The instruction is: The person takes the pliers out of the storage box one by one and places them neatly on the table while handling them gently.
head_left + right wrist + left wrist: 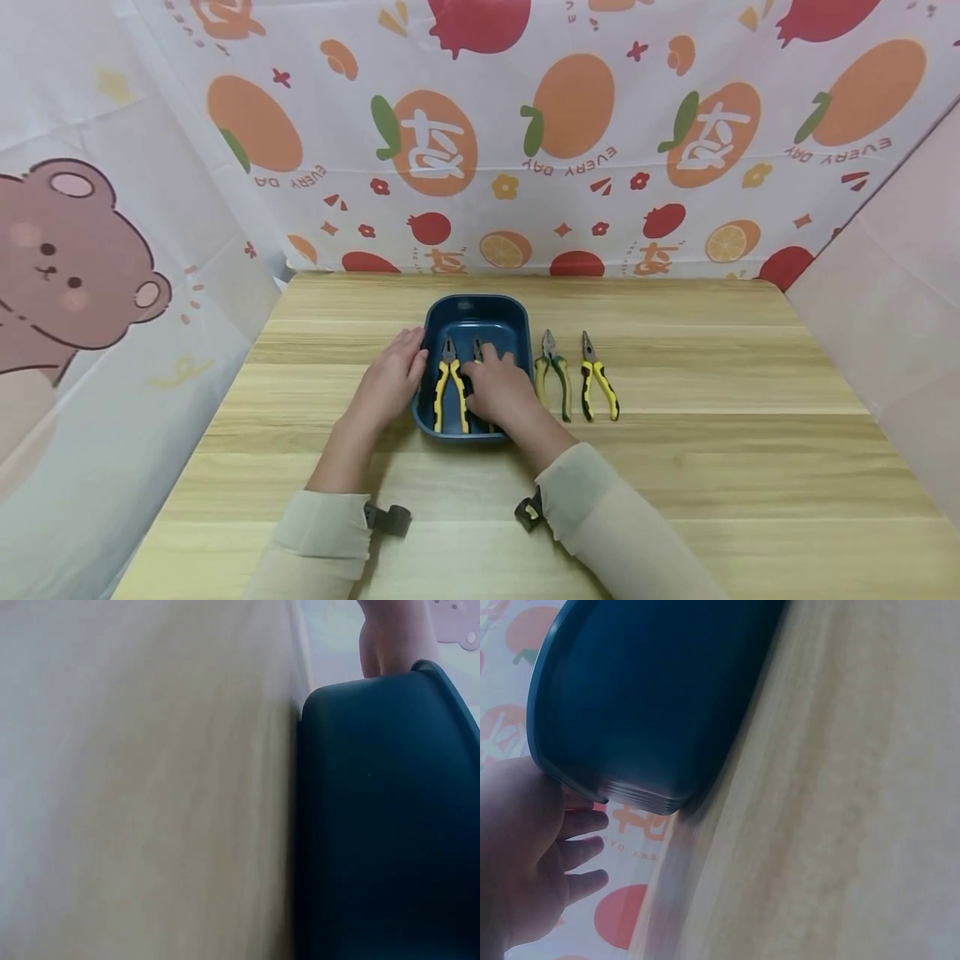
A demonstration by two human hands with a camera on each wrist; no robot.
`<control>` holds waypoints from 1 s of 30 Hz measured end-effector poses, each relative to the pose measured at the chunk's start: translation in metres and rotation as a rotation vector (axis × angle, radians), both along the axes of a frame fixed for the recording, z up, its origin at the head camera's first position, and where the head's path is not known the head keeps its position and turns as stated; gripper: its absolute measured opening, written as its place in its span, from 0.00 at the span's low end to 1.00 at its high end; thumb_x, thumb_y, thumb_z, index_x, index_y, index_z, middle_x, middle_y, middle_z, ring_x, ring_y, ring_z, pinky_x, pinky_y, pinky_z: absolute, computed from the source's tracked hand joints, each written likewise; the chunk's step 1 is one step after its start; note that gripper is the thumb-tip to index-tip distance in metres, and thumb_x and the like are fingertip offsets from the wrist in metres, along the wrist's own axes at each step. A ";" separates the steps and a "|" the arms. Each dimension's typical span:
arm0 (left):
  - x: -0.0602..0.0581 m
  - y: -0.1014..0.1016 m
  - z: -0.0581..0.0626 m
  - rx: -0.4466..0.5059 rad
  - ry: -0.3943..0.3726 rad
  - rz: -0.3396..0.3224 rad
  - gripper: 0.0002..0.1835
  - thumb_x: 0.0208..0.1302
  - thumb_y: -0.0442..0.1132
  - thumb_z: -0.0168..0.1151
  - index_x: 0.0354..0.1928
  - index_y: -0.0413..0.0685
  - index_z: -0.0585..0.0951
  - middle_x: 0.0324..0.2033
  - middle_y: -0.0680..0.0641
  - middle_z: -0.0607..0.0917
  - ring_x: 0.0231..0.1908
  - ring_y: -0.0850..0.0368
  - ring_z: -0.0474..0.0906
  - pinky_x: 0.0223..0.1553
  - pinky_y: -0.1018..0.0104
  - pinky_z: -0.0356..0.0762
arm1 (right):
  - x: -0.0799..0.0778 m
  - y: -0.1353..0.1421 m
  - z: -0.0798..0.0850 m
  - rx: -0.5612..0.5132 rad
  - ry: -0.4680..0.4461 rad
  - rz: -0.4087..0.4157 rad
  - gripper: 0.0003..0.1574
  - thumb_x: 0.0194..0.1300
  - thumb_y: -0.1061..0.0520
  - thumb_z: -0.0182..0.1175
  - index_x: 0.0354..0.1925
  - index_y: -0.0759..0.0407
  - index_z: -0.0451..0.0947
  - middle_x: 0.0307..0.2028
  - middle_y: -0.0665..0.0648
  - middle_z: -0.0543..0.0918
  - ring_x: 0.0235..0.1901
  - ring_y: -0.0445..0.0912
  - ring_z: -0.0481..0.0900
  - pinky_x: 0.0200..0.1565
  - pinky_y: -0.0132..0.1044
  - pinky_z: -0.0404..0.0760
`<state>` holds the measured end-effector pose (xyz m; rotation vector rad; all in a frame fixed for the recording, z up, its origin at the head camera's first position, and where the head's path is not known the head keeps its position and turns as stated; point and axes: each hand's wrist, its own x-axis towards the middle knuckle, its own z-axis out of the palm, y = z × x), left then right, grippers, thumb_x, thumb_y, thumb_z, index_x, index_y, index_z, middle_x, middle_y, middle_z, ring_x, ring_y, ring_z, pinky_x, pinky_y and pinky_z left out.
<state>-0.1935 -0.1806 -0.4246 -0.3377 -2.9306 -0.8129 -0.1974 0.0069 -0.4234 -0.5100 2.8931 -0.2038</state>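
Note:
A dark blue rectangular tray (476,312) sits on the table, and a pair of yellow-and-black pliers (452,392) lies in its left half. Beside them in the tray, a second pair of pliers (477,347) is mostly hidden under my right hand (501,385), whose bent fingers grip it around the middle; only its dark tip and a handle end show. At the tray's left side, my left hand (392,375) touches the rim with its fingers extended. The left wrist view shows that hand (529,855) against the tray's outer wall (645,697). The right wrist view hides the right fingers.
Right of the tray lie green-handled pliers (553,375) and yellow-and-black long-nose pliers (598,379), side by side with tips pointing away. Behind the wooden table (720,483) hangs a fruit-printed cloth (495,200).

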 end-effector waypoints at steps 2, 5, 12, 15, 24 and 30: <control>0.000 0.000 0.000 0.003 -0.007 0.000 0.28 0.78 0.44 0.45 0.73 0.38 0.63 0.71 0.39 0.66 0.74 0.42 0.56 0.73 0.44 0.56 | -0.002 0.001 -0.001 -0.084 -0.048 -0.027 0.33 0.62 0.43 0.64 0.65 0.41 0.74 0.67 0.61 0.66 0.59 0.61 0.71 0.52 0.55 0.81; 0.000 0.000 0.000 0.006 -0.016 0.006 0.28 0.78 0.45 0.45 0.73 0.39 0.63 0.72 0.40 0.66 0.74 0.43 0.56 0.73 0.45 0.55 | -0.006 0.002 -0.003 -0.196 -0.093 -0.056 0.33 0.62 0.42 0.62 0.64 0.44 0.75 0.63 0.61 0.71 0.58 0.59 0.70 0.57 0.55 0.77; 0.000 0.000 0.000 0.009 -0.012 0.007 0.28 0.78 0.45 0.45 0.73 0.39 0.63 0.71 0.39 0.66 0.74 0.43 0.56 0.73 0.45 0.56 | -0.007 0.006 -0.002 -0.437 -0.103 -0.098 0.24 0.65 0.45 0.56 0.59 0.44 0.78 0.55 0.56 0.76 0.48 0.54 0.74 0.52 0.51 0.78; 0.001 0.000 0.001 0.015 -0.016 0.010 0.28 0.78 0.46 0.45 0.73 0.40 0.63 0.72 0.40 0.66 0.74 0.44 0.56 0.74 0.46 0.55 | -0.006 0.009 0.001 -0.579 -0.060 -0.134 0.21 0.66 0.47 0.56 0.56 0.45 0.78 0.52 0.54 0.76 0.44 0.51 0.75 0.48 0.49 0.80; 0.001 0.001 0.001 0.007 -0.013 0.026 0.28 0.77 0.46 0.45 0.73 0.41 0.63 0.72 0.40 0.66 0.74 0.44 0.56 0.74 0.46 0.56 | -0.005 0.026 0.003 -1.310 0.186 -0.173 0.17 0.57 0.65 0.55 0.46 0.58 0.78 0.36 0.55 0.73 0.27 0.47 0.70 0.29 0.37 0.73; 0.002 0.001 0.002 0.009 -0.002 0.028 0.28 0.78 0.46 0.44 0.73 0.41 0.63 0.72 0.39 0.66 0.74 0.43 0.56 0.73 0.45 0.56 | -0.006 0.043 0.013 -1.730 0.138 -0.199 0.15 0.58 0.74 0.49 0.45 0.67 0.70 0.32 0.53 0.71 0.13 0.43 0.69 0.18 0.31 0.74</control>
